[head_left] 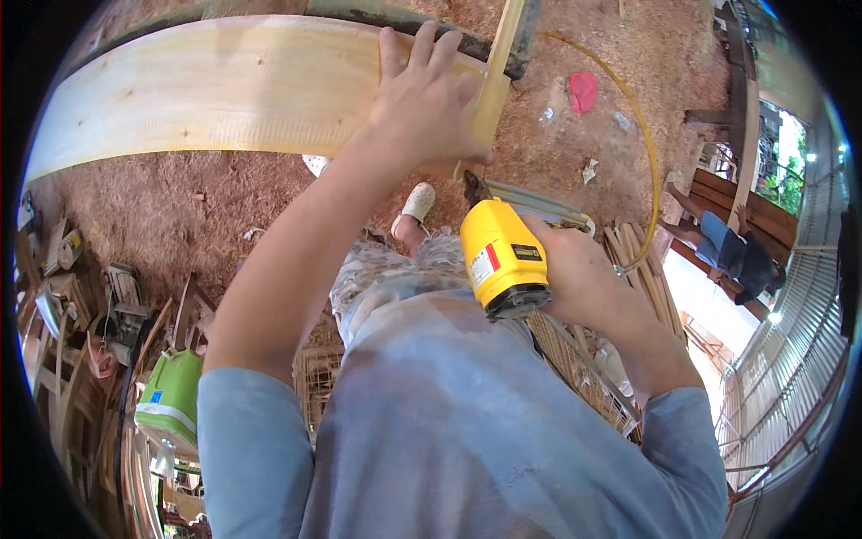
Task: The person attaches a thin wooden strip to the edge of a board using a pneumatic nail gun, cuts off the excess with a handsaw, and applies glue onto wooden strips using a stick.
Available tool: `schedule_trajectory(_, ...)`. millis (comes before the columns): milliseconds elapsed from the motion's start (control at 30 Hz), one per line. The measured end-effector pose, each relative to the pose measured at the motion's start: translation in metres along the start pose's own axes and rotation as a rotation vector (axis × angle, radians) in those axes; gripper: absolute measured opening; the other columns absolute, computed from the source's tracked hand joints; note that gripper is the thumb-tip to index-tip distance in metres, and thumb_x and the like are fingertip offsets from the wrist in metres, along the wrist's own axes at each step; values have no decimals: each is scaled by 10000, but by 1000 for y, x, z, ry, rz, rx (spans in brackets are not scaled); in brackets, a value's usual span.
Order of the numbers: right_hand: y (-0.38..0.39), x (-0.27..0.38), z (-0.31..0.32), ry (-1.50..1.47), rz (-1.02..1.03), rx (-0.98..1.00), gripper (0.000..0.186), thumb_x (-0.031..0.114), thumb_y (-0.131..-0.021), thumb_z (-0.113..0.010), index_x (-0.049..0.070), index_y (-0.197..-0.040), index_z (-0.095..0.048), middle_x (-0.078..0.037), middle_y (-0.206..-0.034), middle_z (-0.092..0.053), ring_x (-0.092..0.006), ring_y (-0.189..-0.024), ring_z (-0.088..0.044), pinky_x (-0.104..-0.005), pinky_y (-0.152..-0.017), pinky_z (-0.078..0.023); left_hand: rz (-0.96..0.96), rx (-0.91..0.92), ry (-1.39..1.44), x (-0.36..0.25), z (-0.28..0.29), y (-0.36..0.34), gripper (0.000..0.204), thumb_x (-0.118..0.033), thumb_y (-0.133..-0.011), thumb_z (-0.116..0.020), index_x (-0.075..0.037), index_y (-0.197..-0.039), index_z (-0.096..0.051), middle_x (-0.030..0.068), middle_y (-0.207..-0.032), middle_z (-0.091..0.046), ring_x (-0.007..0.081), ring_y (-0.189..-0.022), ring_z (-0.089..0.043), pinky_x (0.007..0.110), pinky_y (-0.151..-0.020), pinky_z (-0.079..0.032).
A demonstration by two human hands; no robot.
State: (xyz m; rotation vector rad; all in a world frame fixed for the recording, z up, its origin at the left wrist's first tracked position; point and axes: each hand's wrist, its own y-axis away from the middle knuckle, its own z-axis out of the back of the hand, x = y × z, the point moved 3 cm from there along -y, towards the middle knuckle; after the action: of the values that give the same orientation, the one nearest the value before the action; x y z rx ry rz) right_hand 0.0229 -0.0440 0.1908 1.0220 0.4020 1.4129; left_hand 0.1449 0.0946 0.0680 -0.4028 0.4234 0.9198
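Note:
A long pale wooden board (197, 85) spans the upper left, with a narrow wooden strip (498, 49) across its right end. My left hand (422, 108) grips the board near that end, fingers spread toward the far edge, thumb by the strip. My right hand (579, 269) is wrapped round a yellow and black nail gun (498, 251) at centre right. The gun's dark nose points up toward the lower end of the strip, just below my left hand; whether it touches the wood I cannot tell. A yellow hose (646, 144) curves down toward the gun's rear.
A dark bar (350, 11) runs behind the board. On the dusty floor (611, 162) lie a red scrap (582, 90) and litter. A green container (166, 395) stands among scrap wood at left. Wood strips (646, 287) lie at right. A co-worker (736, 260) is farther right.

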Motion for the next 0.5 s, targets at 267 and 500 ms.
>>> schedule_trajectory(267,-4,-1,7,-73,142,-26,661,190,-705,-831,73,-1290,-548,-174,-1038,-705,-364,-976,-675,-437,-818,-535,-130,-167,271,1,25,-11,324,-340,-799,-762,-30,-853,-688,158,-1036,-635,290,-1009,-609,471,-894,-458)
schedule_trajectory(500,-5,-14,3,-71,99,10,599,209,-686,-845,53,-1200,-581,-180,-1021,-696,-375,-974,-667,-431,-814,-528,736,452,801,-10,16,107,292,-206,-822,-731,80,-793,-677,122,-758,-731,155,-720,-692,294,-680,-553)
